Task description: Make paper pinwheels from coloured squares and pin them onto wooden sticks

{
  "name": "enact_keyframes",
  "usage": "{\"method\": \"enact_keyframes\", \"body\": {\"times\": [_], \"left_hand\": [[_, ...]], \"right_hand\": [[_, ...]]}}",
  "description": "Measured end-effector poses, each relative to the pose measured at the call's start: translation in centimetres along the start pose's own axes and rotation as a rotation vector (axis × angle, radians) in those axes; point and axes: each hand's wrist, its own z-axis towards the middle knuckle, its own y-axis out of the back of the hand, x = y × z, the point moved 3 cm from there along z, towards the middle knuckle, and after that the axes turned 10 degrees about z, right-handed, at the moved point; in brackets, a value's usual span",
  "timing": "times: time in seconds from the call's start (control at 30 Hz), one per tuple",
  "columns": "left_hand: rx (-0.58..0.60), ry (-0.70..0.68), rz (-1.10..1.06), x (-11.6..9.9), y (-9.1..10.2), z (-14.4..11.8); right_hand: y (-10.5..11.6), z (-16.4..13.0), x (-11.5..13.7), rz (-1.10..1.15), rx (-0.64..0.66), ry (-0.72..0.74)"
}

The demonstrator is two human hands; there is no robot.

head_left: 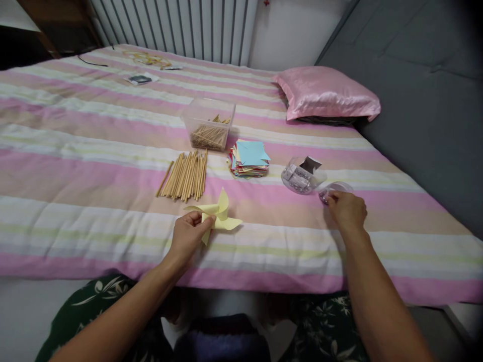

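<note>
The left hand (187, 235) pinched a yellow paper pinwheel (218, 213) near its center, just above the striped bed (94, 151). The pinwheel looked very light and easy to crush, so the middle fold was the safer place to hold it. The right hand (346, 210) had its fingers closed on a small clear lid (334, 189), probably of the round clear container (302, 176) beside it, which held small metal pieces. A clear plastic box (209, 122) contained wooden sticks; more sticks (184, 175) and a stack of colored paper squares (249, 159) lay near it.
</note>
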Motion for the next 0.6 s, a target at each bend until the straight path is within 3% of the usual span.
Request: {"method": "enact_keyframes", "body": {"times": [0.37, 0.6], "left_hand": [[0.015, -0.003, -0.023, 0.19, 0.02, 0.07], [0.005, -0.012, 0.000, 0.22, 0.05, 0.13]], "right_hand": [[0.35, -0.13, 0.08, -0.009, -0.056, -0.102], [0.11, 0.07, -0.30, 0.037, -0.097, -0.068]]}}
